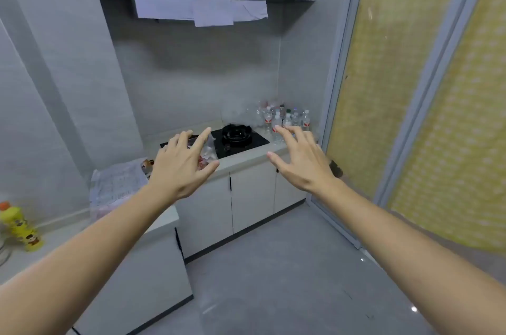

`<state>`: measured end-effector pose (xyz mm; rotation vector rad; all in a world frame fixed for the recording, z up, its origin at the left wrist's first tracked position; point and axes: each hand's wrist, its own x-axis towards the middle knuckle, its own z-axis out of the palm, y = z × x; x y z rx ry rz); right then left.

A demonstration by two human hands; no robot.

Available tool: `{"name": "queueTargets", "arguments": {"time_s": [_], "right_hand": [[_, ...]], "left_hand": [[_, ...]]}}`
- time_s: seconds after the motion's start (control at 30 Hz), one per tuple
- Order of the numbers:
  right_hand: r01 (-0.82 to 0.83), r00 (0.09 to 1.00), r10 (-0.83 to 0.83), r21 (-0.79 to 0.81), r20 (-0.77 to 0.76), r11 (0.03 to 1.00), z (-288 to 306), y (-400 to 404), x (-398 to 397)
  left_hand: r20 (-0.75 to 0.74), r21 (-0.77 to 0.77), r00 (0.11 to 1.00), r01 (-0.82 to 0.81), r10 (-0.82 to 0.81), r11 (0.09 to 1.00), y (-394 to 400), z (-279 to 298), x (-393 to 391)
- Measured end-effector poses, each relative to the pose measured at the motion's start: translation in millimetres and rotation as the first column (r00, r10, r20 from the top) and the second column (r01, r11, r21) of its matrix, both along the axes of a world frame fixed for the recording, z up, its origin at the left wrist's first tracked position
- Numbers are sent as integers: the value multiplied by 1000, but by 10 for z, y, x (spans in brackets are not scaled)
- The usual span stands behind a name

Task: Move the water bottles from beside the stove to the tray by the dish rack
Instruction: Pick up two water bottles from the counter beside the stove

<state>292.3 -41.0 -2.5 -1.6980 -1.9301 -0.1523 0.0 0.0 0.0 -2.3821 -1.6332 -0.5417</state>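
Note:
Several clear water bottles with red-and-white labels stand clustered in the far right corner of the counter, just right of the black gas stove. My right hand is stretched out in front of them with fingers spread, holding nothing; its fingertips overlap the nearest bottles in the view. My left hand reaches forward too, fingers apart and empty, in front of a clear plastic bag lying on the stove's left side. No tray or dish rack shows in this view.
The grey counter runs along the wall over white cabinets. A plastic-wrapped bundle sits on the nearer counter section, and a yellow bottle stands at far left. A yellow patterned sliding door borders the right. Grey floor lies below.

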Motion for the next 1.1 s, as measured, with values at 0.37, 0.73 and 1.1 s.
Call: {"name": "queueTargets", "arguments": {"time_s": [0.37, 0.73, 1.1], "right_hand": [[18, 1000, -20, -82, -21, 996, -281, 1413, 1126], [46, 998, -53, -147, -44, 988, -675, 2655, 1995], [76, 997, -79, -222, -3, 972, -893, 4524, 2837]], "left_hand": [[1, -51, 1000, 23, -23, 998, 1513, -314, 1181], [60, -129, 995, 82, -75, 988, 2943, -663, 2129], [114, -190, 985, 148, -128, 970, 4974, -1039, 3213]]}}
